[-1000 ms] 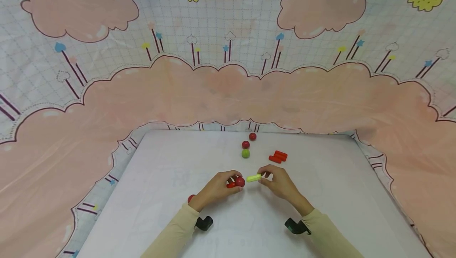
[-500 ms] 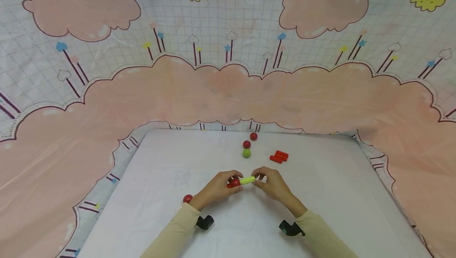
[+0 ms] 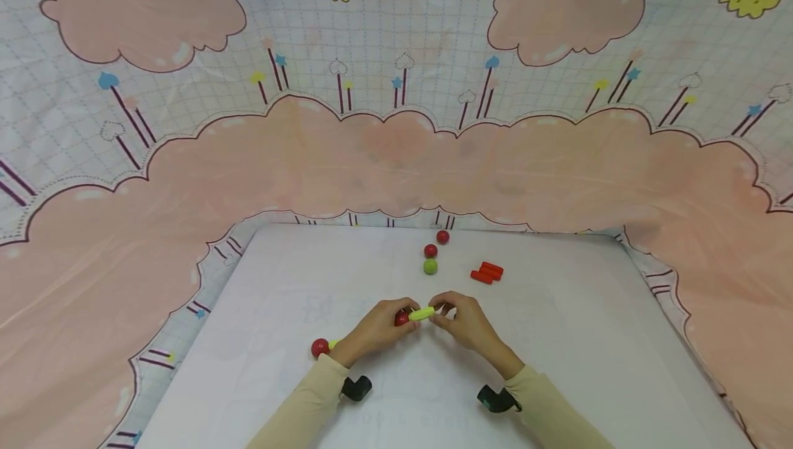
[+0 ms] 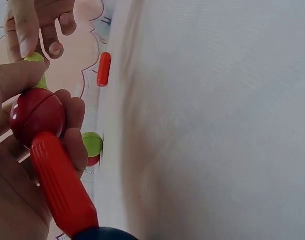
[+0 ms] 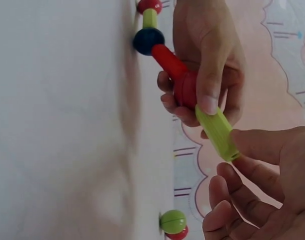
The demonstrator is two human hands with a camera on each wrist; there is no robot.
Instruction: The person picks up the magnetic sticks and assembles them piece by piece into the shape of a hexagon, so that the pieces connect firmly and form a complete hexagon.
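In the head view my left hand (image 3: 374, 326) grips a red ball (image 4: 37, 112) between thumb and fingers. A ridged red rod (image 4: 63, 185) runs from that ball to a dark blue ball (image 5: 148, 41). Beyond the blue ball come a short yellow-green rod (image 5: 150, 19) and another red ball (image 3: 319, 347), partly behind the left wrist in the head view. My right hand (image 3: 469, 325) pinches the outer end of a longer yellow-green rod (image 5: 217, 132). Its other end meets the gripped ball, where the left thumb also touches it; how deep it sits is hidden.
Toward the back of the white table (image 3: 297, 270) lie a green ball (image 3: 430, 266), a red ball (image 3: 430, 251) close behind it and a farther red ball (image 3: 442, 236). Several red rods (image 3: 487, 272) lie to their right. Patterned cloth (image 3: 396, 160) rises behind the table.
My right hand has moved left, bringing the yellow-green rod from apart to against the red ball. The left hand has turned the ball slightly, and the chain's far end shows more beside the left wrist.
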